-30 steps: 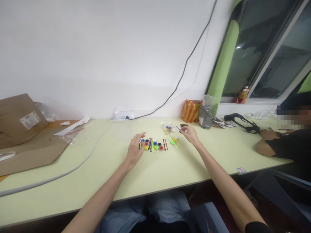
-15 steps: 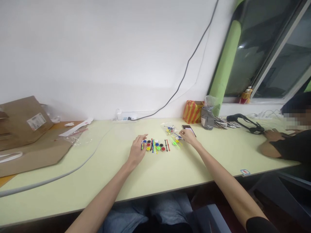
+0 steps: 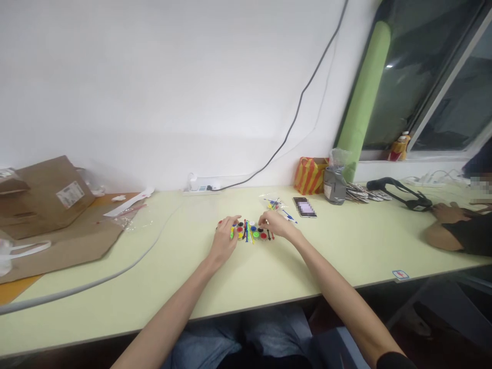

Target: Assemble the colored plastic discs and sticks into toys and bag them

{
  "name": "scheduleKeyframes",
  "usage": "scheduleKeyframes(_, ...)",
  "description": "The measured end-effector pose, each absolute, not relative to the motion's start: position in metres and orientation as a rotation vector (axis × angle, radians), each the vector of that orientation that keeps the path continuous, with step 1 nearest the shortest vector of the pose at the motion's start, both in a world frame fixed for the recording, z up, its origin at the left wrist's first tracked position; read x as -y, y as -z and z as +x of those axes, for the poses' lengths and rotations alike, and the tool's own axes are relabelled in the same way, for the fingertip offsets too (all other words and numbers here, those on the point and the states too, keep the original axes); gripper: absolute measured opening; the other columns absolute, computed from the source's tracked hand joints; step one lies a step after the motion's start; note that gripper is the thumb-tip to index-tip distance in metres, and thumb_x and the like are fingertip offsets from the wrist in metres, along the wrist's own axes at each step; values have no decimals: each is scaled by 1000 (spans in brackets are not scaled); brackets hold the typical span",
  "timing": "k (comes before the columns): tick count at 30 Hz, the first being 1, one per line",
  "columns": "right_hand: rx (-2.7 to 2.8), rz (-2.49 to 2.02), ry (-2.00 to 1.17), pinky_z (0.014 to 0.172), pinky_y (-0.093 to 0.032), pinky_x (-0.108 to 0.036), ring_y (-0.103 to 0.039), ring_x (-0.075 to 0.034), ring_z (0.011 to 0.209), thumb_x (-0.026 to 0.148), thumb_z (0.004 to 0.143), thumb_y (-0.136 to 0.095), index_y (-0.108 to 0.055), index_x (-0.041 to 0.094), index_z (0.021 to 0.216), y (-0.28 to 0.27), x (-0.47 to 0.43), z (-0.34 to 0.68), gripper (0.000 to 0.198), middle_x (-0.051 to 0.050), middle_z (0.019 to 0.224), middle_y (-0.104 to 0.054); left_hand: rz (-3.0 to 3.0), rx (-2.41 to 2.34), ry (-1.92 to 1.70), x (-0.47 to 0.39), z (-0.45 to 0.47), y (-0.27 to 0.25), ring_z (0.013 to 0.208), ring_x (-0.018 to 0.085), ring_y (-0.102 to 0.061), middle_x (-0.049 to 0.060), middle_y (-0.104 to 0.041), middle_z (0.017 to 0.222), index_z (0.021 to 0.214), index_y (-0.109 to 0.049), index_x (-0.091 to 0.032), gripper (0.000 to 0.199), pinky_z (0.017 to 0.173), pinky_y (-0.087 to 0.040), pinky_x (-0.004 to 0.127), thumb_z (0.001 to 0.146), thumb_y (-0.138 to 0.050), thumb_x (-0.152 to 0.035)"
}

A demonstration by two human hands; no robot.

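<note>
My left hand [image 3: 224, 238] rests on the table at the left end of a group of small coloured discs, fingers curved apart around the nearest ones. A red disc [image 3: 263, 236], a green disc [image 3: 255, 234] and a blue disc [image 3: 253, 229] show between my hands. Several thin coloured plastic arrows [image 3: 248, 233] lie side by side in the middle of the group. My right hand [image 3: 277, 224] reaches over the right-hand discs with fingertips drawn together and pointing down; whatever they hold is hidden. A blue arrow [image 3: 289, 217] lies just beyond that hand.
Behind my right hand is a clear plastic bag [image 3: 273, 203] with coloured pieces. Further right lie a phone [image 3: 305, 207], a striped bag [image 3: 309, 176] and a black headset [image 3: 400, 192]. Cardboard [image 3: 77, 246] and a grey cable [image 3: 126, 268] occupy the left. Another person's arm [image 3: 449, 237] rests far right.
My right hand has moved left, from the loose arrows near the phone to the discs. My left hand stays by the left discs. The view has turned slightly left.
</note>
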State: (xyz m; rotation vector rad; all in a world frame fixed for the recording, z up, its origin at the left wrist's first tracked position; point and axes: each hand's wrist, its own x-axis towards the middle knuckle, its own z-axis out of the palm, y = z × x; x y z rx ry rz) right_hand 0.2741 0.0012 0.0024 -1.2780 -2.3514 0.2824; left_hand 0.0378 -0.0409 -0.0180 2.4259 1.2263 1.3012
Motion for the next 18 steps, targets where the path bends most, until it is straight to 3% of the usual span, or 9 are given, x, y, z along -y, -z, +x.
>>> scheduleKeyframes(5, 2270, -1421, -450, 62, -43, -23, -64, -14, 62, 16, 81, -67, -75, 19, 80, 10, -2, 270, 9, -2, 77, -74, 2437, -1196, -1281, 39, 40, 21, 102, 21, -57, 5, -61, 104, 125, -52, -23, 40, 94, -43, 38, 88, -42, -8)
scheduleKeyframes(12, 2056, -1276, -296, 78, -44, -28, -63, -19, 85, 19, 82, -68, -74, 19, 76, 7, -4, 273, 8, -7, 86, -74, 2457, -1251, -1322, 33, 41, 17, 100, 21, -59, 5, -63, 102, 123, -54, -24, 29, 91, -44, 37, 97, -42, -20)
scheduleKeyframes(18, 1756, -883, -488, 68, -44, -28, -58, -16, 70, 35, 83, -70, -74, 20, 81, 6, 7, 235, 16, -4, 78, -72, 2467, -1229, -1287, 27, 42, 17, 110, 22, -61, 6, -67, 116, 126, -55, -25, 33, 95, -42, 38, 95, -54, -37)
